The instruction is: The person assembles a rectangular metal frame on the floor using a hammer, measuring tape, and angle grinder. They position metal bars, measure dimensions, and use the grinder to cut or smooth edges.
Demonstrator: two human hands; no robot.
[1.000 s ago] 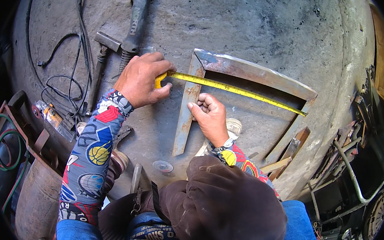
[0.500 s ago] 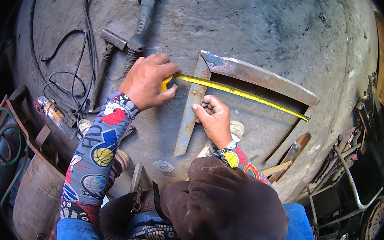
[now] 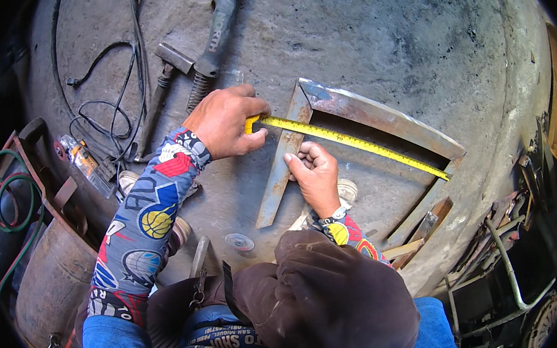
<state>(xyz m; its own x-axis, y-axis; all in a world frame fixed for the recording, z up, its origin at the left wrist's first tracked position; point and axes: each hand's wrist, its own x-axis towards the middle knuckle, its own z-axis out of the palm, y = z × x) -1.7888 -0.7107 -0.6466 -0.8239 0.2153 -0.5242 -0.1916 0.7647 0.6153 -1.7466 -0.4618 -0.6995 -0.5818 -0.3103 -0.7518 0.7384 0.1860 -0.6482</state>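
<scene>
My left hand is closed around the yellow case of a tape measure, mostly hidden by my fingers. Its yellow blade stretches rightward across a three-sided steel frame, crossing the left leg and reaching the right leg just below the far corner. This frame lies on the concrete, its open side toward me, with rust and bluish marks on the metal. My right hand pinches the inner edge of the left leg below the blade, thumb on top and fingers curled.
A hammer and a dark spring-handled tool lie left of the frame, beside black cables. Near my feet is a round disc. Metal scraps pile at right; a rusty cylinder stands at lower left.
The whole view has shifted slightly. The tape's left end sits a little nearer me on the frame's left leg. Both hands keep their grips.
</scene>
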